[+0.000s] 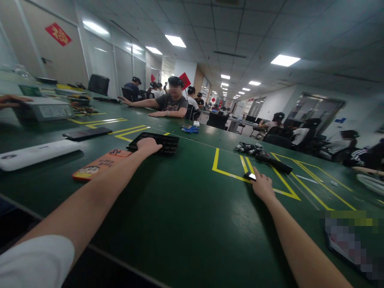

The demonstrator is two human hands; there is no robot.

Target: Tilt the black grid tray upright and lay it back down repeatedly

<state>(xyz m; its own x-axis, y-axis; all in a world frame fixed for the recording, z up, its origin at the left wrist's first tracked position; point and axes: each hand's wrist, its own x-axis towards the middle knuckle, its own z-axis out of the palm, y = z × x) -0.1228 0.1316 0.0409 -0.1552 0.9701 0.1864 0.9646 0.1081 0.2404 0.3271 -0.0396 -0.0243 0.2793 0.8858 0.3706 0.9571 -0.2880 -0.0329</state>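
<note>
My left hand is closed over the near side of a black compartment tray, which sits tilted on the green table; its fingertips are partly hidden. Farther right, my right hand pinches a small black object with a bright white face. That object is at the table surface, beside the front line of a yellow tape rectangle. Just left of my left forearm lies an orange box with printed lettering.
A white elongated device and a dark flat slab lie at left. Behind my right hand are a bundle of cables and a black rod-like item. A blue item lies near a person seated across the table.
</note>
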